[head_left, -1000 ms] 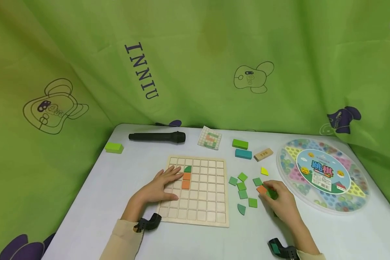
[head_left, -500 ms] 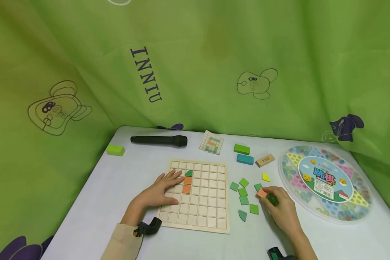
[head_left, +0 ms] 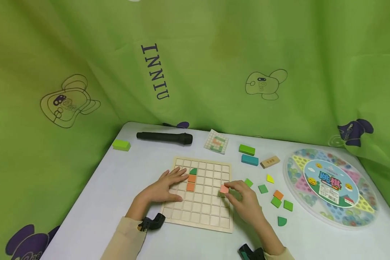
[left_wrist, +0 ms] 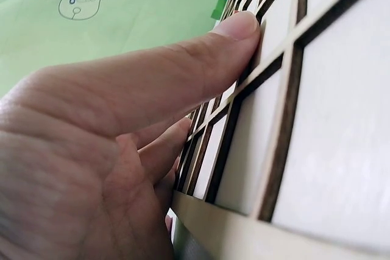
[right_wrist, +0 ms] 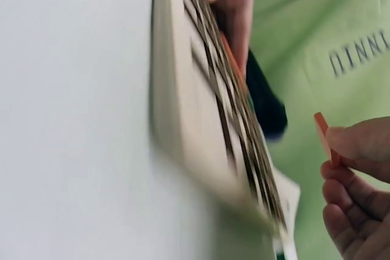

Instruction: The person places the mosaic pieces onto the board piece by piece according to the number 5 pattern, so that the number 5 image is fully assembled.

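- Orange tile (head_left: pixel 224 189), small and square, right of centre in the head view, pinched between the thumb and fingers of the right hand (head_left: pixel 247 202); the right wrist view shows it edge-on, off the surface of the board.
- Pale wooden board (head_left: pixel 198 226) with a grid of square cells, lower middle of the head view; the pinched tile appears over its right-hand columns.
- Left hand (head_left: pixel 167 187), fingers straight and spread wide, resting on the board's left side and holding nothing.
- Two orange squares (head_left: pixel 190 186) in cells one below the other, just beside the left fingertips, with a green quarter-round (head_left: pixel 193 171) in the cell above.
- Loose pieces on the white bench (head_left: pixel 94 202), lower right: green squares (head_left: pixel 263 189), one partly behind the right hand; an orange piece (head_left: pixel 278 195) against one of them; a yellow piece (head_left: pixel 270 178); a dark green wedge (head_left: pixel 282 221).
- Patterned card (head_left: pixel 216 142) beyond the board, just above mid-frame, with a black microphone (head_left: pixel 164 138) to its left.
- Lime block (head_left: pixel 121 145) at the bench's far left; green (head_left: pixel 247 150), blue (head_left: pixel 250 160) and wooden blocks (head_left: pixel 270 162) right of the card.
- Round game box (head_left: pixel 332 187), far right.
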Available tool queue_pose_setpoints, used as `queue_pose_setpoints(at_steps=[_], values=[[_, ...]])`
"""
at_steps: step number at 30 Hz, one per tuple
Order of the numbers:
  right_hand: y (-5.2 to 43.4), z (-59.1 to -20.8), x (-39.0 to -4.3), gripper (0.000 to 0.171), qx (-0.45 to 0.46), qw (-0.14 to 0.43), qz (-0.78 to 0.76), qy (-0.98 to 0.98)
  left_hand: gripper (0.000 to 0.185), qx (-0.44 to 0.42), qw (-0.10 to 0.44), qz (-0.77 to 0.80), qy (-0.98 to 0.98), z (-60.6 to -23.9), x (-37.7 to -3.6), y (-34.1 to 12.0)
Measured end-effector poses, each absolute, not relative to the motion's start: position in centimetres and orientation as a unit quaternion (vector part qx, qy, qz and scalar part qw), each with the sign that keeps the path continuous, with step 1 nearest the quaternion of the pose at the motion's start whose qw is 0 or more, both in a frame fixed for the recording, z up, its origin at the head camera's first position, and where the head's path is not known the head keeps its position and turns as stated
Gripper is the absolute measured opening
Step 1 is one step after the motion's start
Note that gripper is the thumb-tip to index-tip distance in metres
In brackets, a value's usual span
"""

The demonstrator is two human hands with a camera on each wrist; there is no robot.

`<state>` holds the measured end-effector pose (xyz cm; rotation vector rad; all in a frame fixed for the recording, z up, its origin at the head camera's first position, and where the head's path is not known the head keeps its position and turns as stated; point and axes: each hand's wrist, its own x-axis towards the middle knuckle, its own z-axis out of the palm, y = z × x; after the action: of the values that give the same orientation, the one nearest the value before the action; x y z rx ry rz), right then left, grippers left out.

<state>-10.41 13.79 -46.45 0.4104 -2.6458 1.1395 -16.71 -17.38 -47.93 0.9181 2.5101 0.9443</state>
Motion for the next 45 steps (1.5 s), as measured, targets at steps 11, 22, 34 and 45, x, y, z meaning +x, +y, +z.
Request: queue_pose_setpoints(at_steps=[11, 22, 34, 45], values=[[7.7, -46.9, -12.5, 0.025, 0.147, 0.03, 0.407, -0.901, 0.08, 0.323, 0.149, 0.319, 0.878, -48.3, -16.9, -17.3], [6.9, -48.7, -13.1, 0.023, 0.176, 0.061, 0.366, -0.912, 0.079, 0.33, 0.147, 0.325, 0.874, -47.9, -17.0, -17.2], [9.2, -46.5, -13.4, 0.035, 0.142, 0.02, 0.422, -0.895, 0.08, 0.305, 0.153, 0.332, 0.879, -47.8, -16.8, -17.5], [19.6, -45.8, -11.6, 0.039, 0.088, 0.089, 0.364, -0.923, 0.081, 0.307, 0.154, 0.337, 0.877, -48.0, -17.0, -17.2]])
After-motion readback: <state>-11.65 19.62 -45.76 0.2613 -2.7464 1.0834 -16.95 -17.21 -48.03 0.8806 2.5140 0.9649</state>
